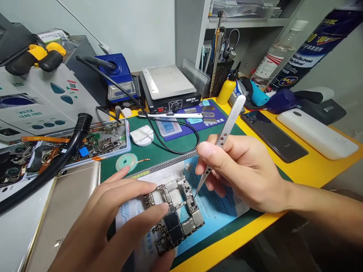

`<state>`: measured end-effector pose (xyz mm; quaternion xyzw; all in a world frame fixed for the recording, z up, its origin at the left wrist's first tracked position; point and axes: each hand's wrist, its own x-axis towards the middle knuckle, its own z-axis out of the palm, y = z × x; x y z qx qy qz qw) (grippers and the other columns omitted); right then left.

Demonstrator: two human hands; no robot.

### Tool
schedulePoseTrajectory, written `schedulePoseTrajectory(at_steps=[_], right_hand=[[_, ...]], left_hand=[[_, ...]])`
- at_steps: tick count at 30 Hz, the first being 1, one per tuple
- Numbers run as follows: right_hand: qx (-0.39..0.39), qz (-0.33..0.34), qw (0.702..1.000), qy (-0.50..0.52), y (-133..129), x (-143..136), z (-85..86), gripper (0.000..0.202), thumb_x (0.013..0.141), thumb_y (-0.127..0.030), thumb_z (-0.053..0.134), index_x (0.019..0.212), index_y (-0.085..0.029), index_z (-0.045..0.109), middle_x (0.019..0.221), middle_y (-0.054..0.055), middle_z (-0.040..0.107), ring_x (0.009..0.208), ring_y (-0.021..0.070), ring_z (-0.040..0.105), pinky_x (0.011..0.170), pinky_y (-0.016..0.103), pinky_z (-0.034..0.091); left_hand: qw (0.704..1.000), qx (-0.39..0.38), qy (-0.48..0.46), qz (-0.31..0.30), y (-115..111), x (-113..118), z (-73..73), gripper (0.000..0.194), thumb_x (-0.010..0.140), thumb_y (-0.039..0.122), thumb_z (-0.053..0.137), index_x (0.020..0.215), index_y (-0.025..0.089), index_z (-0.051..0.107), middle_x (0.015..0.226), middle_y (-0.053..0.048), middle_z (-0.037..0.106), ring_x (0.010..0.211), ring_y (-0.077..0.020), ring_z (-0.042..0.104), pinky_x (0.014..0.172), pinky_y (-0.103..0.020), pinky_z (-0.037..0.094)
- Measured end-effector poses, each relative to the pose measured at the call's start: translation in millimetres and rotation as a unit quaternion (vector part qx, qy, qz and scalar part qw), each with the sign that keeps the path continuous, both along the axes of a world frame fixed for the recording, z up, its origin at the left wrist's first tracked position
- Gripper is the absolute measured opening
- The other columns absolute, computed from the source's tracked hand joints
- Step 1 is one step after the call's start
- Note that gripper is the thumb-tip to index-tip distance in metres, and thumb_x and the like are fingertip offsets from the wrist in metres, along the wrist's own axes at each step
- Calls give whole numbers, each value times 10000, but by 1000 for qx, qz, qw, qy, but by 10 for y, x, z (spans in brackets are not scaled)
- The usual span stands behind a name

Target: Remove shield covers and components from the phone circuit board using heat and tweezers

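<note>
A phone circuit board (173, 224) is held tilted above a blue and white mat (218, 211). My left hand (116, 215) grips it by its left side, fingers on the top and thumb at the lower edge. Metal tweezers (231, 121) are pinched in my right hand (241, 166), pointing down to the left. Their tip is at the board's right edge, beside small chips; whether it touches cannot be told.
A grey phone (273, 136) and a white case (316, 132) lie at the right. Behind stand a heating plate (168, 81) and a yellow bottle (227, 90). A parts tray (127, 138), a gold phone back (72, 204) and a black hose (53, 170) are at the left.
</note>
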<state>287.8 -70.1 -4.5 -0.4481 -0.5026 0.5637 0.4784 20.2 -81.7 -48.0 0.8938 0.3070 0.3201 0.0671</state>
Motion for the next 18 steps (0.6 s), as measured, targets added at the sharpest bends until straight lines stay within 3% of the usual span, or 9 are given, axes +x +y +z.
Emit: schedulePoseTrajectory(at_steps=[6,11,18], right_hand=[[10,15,1000,-7,-3,15,-4,446,1011,-493,874,708,-197,734,598,-42,614,477,71,578,409,160,425],[-1,22,999,-24,-25,27,-14,418,999,-472,888,727,-194,736,599,-33,624,493,90,593,425,169,444],[-29,-47,998,3,22,11,-10,522,983,-625,861,747,-182,716,556,-21,649,413,76,520,385,172,369]], left_hand=[[1000,-1,-14,26,-40,19,-15,294,969,234,759,1249,297,697,1430,-58,657,1553,-285,601,1398,-530,470],[1000,7,-1,24,-31,40,-10,178,1031,304,689,1208,314,700,1409,-65,644,1600,-246,551,1422,-495,424],[999,26,15,15,4,17,-36,191,1037,292,665,1224,325,691,1385,-70,624,1602,-238,538,1444,-503,392]])
